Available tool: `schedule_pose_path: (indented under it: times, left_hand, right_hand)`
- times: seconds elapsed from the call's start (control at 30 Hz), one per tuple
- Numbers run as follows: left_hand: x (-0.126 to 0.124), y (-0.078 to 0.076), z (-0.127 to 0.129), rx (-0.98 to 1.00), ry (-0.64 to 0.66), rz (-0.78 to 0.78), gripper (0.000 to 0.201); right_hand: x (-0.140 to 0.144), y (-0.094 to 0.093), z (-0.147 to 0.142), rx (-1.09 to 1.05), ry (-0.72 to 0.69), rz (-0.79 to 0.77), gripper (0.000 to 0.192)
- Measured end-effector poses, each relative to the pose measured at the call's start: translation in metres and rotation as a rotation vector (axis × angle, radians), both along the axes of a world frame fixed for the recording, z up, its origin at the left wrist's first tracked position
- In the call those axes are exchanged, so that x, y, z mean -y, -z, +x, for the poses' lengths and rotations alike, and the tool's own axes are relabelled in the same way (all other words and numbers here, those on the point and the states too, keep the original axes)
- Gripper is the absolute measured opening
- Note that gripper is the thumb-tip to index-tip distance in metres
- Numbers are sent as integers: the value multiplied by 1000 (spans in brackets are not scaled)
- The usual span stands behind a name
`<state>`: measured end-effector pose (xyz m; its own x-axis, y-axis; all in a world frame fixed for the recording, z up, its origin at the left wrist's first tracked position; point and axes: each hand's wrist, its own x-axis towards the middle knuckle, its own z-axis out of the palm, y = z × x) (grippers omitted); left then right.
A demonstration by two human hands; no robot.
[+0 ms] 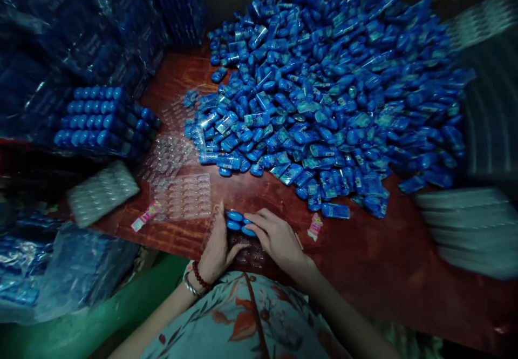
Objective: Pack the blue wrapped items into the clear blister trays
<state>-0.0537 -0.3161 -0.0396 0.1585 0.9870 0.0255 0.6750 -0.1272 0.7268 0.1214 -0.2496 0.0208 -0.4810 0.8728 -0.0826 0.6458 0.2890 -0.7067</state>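
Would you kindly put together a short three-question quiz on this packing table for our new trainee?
1. True or false: both hands rest at a clear tray that holds a few blue containers.
2. Where does the big loose pile of blue containers lie? A) beyond the hands, across the table's far side B) on the green surface by the person's left arm C) inside the clear tray
3. Fill in: the empty clear trays lie on the ____ side of the left hand, away from the right hand.

Key: 1 true; 2 A; 3 left.
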Motion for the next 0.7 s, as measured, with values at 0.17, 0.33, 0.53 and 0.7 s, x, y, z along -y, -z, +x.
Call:
schedule_pose_path:
  times: [0.17,0.33,0.53,0.7]
  left_hand:
    - [-5,14,6,83,-35,16,98]
    - [-37,18,23,68,-64,56,96]
    - [-80,22,41,126,-57,165,94]
    - [-89,-1,22,207,-46,241,78]
  right_hand:
    - [-4,14,9,-202,73,-150,26]
    - [-30,19,21,-278,196,-123,21]
    - [-60,26,27,-317,295,-46,22]
    - [-66,25,37,-280,323,44,30]
